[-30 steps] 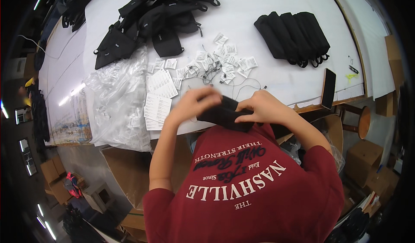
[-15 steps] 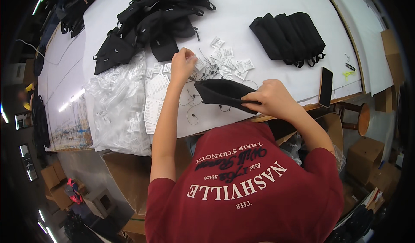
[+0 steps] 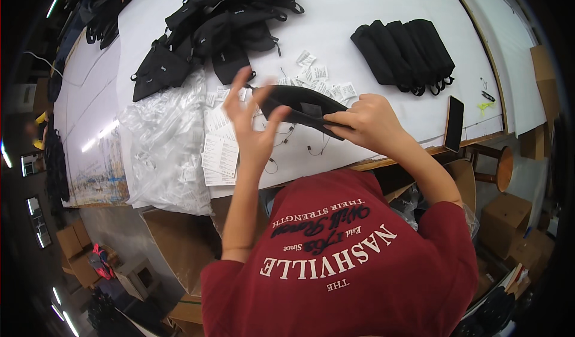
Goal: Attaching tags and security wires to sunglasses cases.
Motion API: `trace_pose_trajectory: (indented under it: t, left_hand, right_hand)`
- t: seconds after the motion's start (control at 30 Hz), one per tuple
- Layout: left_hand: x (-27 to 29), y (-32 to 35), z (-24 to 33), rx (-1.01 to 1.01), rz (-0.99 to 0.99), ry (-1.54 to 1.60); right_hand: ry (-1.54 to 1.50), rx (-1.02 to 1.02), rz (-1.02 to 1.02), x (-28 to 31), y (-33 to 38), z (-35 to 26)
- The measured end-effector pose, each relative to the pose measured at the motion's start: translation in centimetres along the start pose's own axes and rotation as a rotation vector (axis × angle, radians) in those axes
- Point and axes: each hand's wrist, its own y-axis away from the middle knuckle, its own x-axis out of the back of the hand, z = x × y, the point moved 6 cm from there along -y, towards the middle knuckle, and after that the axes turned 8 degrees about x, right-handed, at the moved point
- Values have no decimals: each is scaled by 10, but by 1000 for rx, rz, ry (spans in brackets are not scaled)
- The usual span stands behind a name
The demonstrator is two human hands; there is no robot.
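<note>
My right hand [image 3: 366,121] pinches the near right edge of a black fabric pouch [image 3: 277,105], which is held tilted above the table with its mouth gaping. Beside the pouch's far left end, my left hand [image 3: 250,115] has its fingers spread, somewhat smeared by motion; nothing shows in its grip. Under and behind the pouch lie small white printed labels [image 3: 319,73] and thin black strings [image 3: 286,134], partly hidden by it. Printed paper slips [image 3: 220,152] lie close to my left forearm.
Clear plastic bags [image 3: 162,139] are heaped at the left, below a pile of black pouches [image 3: 221,28]. Several more black pouches [image 3: 402,55] lie in a row at the right. A phone [image 3: 454,124] rests at the table's edge, with thread snips [image 3: 488,96] beyond and a wooden stool [image 3: 502,168] below.
My left hand has come away from the labels, opened and moved nearer beside the pouch. The pouch has swung up at its left end, and its mouth now faces me more.
</note>
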Motion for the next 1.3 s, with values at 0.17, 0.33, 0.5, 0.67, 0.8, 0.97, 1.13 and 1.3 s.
trace_pose_trajectory:
  t: [0.17, 0.33, 0.5, 0.67, 0.8, 0.97, 1.13, 1.3]
  left_hand:
    - [-45, 62, -66, 681, -45, 1303]
    - [-49, 53, -43, 944, 108, 1379]
    - [-43, 40, -38, 908, -12, 1183]
    - [-54, 51, -24, 999, -388, 1057]
    - [-60, 57, -13, 1045, -512, 1014]
    - [-64, 60, -13, 1107, -468, 1100]
    - [-69, 56, -36, 1181, -299, 1334]
    - [-61, 32, -52, 1150, -262, 1560]
  right_hand:
    - [-150, -76, 268, 9, -10, -15]
    - [-396, -507, 498, -12, 1, -11]
    - [-781, -722, 608, -37, 28, 0]
    - [-1079, -634, 673, -20, -2, 26]
    - [-878, -534, 701, 1, -12, 34]
    - [-695, -494, 771, 0, -4, 36]
    - [-773, -499, 587, -6, -5, 7]
    - [-920, -468, 368, -10, -4, -21]
